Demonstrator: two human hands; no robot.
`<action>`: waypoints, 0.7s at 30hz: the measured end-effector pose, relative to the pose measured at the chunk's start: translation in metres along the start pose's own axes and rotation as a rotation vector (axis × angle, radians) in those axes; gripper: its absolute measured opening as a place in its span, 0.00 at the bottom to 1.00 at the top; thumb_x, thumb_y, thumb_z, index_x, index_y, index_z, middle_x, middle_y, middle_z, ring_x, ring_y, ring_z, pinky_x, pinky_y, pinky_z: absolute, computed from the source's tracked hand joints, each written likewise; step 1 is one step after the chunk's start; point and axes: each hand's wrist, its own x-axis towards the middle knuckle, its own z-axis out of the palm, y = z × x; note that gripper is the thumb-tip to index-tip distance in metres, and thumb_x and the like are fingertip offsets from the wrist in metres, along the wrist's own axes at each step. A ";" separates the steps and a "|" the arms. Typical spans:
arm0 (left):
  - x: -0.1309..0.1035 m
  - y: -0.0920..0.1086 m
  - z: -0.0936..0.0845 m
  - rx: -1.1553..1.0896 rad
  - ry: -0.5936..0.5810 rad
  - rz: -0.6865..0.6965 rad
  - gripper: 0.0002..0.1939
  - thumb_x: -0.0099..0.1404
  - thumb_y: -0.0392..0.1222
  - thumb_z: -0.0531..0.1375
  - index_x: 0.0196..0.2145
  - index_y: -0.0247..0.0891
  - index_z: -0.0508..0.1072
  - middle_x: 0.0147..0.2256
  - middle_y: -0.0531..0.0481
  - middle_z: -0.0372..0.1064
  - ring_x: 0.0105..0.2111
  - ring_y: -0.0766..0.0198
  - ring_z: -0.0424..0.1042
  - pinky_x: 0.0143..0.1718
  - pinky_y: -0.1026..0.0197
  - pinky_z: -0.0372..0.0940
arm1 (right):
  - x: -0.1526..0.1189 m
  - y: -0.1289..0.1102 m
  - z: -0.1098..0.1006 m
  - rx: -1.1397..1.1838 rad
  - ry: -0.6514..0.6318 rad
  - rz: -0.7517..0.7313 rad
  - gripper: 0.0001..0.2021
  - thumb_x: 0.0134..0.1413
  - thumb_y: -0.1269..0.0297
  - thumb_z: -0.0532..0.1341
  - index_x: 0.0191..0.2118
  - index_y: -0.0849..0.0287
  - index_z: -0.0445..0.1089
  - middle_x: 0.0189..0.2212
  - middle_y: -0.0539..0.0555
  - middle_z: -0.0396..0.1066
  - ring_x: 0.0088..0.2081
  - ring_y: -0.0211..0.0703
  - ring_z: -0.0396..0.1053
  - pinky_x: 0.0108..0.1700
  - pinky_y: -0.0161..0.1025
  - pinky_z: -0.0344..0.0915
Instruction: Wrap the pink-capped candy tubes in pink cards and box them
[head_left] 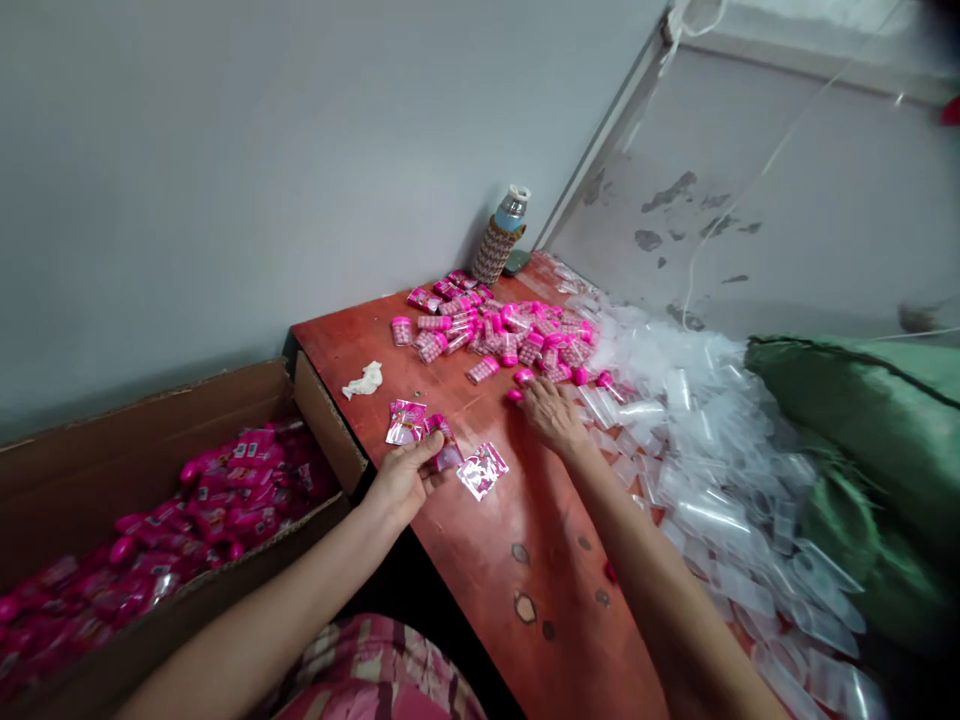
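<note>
My left hand [409, 472] is closed on a pink printed packet [444, 445], pinched between thumb and fingers just above the near left of the red table. Flat on the tabletop beside it lie a printed packet [406, 422] on the left and a shiny pink and white packet [483, 470] on the right. My right hand [551, 412] reaches forward, its fingers bent together with the tips at a pink cap [514, 396]. Right behind it spreads a pile of small clear tubes with pink caps and pink contents [531, 348]. Several more pink packets [450, 290] lie behind the pile.
A cardboard box [319, 420] holding many pink packets stands left of the red table [487, 560]. Clear empty plastic tubes [697, 500] are heaped on the right, against a green sack [862, 430]. A bottle in a woven sleeve [495, 248] stands at the back; crumpled white tissue [363, 380] lies left.
</note>
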 end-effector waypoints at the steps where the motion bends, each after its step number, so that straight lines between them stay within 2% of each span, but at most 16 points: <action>1: 0.001 -0.001 0.001 -0.032 0.012 0.005 0.06 0.49 0.35 0.65 0.26 0.34 0.71 0.22 0.52 0.70 0.21 0.69 0.69 0.22 0.67 0.67 | -0.013 -0.008 -0.001 0.003 0.020 0.035 0.12 0.59 0.66 0.47 0.42 0.63 0.65 0.45 0.62 0.66 0.49 0.50 0.59 0.46 0.44 0.52; 3: 0.003 -0.003 0.002 -0.084 0.034 0.011 0.06 0.50 0.34 0.64 0.27 0.34 0.70 0.23 0.52 0.70 0.22 0.68 0.70 0.23 0.66 0.68 | -0.043 -0.028 -0.005 0.075 0.063 0.142 0.16 0.61 0.64 0.42 0.39 0.65 0.64 0.33 0.62 0.70 0.37 0.48 0.66 0.37 0.42 0.58; 4: 0.004 -0.005 0.003 -0.108 0.043 0.014 0.05 0.51 0.33 0.64 0.27 0.34 0.70 0.23 0.52 0.70 0.22 0.68 0.70 0.24 0.65 0.69 | -0.059 -0.041 -0.008 0.142 0.084 0.205 0.18 0.62 0.63 0.38 0.38 0.64 0.63 0.28 0.59 0.70 0.30 0.45 0.67 0.32 0.39 0.59; 7: 0.006 -0.011 0.008 -0.155 0.053 0.012 0.05 0.52 0.32 0.63 0.28 0.33 0.70 0.24 0.51 0.70 0.23 0.67 0.71 0.26 0.64 0.70 | -0.103 -0.087 -0.018 0.947 0.169 0.439 0.17 0.60 0.55 0.41 0.31 0.58 0.61 0.21 0.50 0.68 0.21 0.39 0.65 0.25 0.35 0.59; 10: 0.006 -0.020 0.014 -0.149 0.036 0.000 0.04 0.53 0.33 0.62 0.27 0.33 0.69 0.24 0.50 0.70 0.23 0.67 0.71 0.26 0.63 0.70 | -0.132 -0.128 -0.024 1.409 0.162 0.555 0.14 0.57 0.52 0.48 0.31 0.57 0.61 0.21 0.49 0.67 0.19 0.38 0.64 0.20 0.34 0.59; 12: 0.005 -0.027 0.019 -0.135 0.018 -0.010 0.03 0.54 0.33 0.61 0.27 0.32 0.69 0.23 0.50 0.70 0.22 0.67 0.70 0.25 0.64 0.69 | -0.140 -0.144 -0.022 1.527 0.176 0.581 0.12 0.55 0.53 0.52 0.33 0.57 0.62 0.23 0.48 0.67 0.21 0.37 0.65 0.21 0.33 0.61; 14: 0.002 -0.034 0.024 -0.126 -0.007 -0.020 0.03 0.54 0.33 0.61 0.27 0.32 0.69 0.23 0.49 0.70 0.21 0.68 0.70 0.24 0.66 0.68 | -0.142 -0.150 -0.019 1.581 0.199 0.594 0.11 0.53 0.55 0.54 0.35 0.57 0.63 0.25 0.49 0.68 0.22 0.36 0.66 0.22 0.32 0.62; 18: -0.007 -0.042 0.031 -0.084 -0.066 0.003 0.04 0.54 0.34 0.62 0.26 0.31 0.68 0.21 0.50 0.69 0.19 0.69 0.68 0.20 0.69 0.65 | -0.142 -0.149 -0.014 1.664 0.234 0.604 0.12 0.53 0.55 0.55 0.36 0.59 0.64 0.26 0.49 0.68 0.23 0.35 0.66 0.22 0.31 0.63; 21: -0.011 -0.045 0.033 -0.042 -0.091 0.045 0.06 0.53 0.34 0.63 0.25 0.31 0.67 0.21 0.50 0.69 0.20 0.69 0.69 0.21 0.68 0.66 | -0.141 -0.148 -0.013 1.688 0.259 0.612 0.12 0.53 0.56 0.55 0.35 0.59 0.65 0.25 0.49 0.67 0.22 0.34 0.66 0.22 0.31 0.64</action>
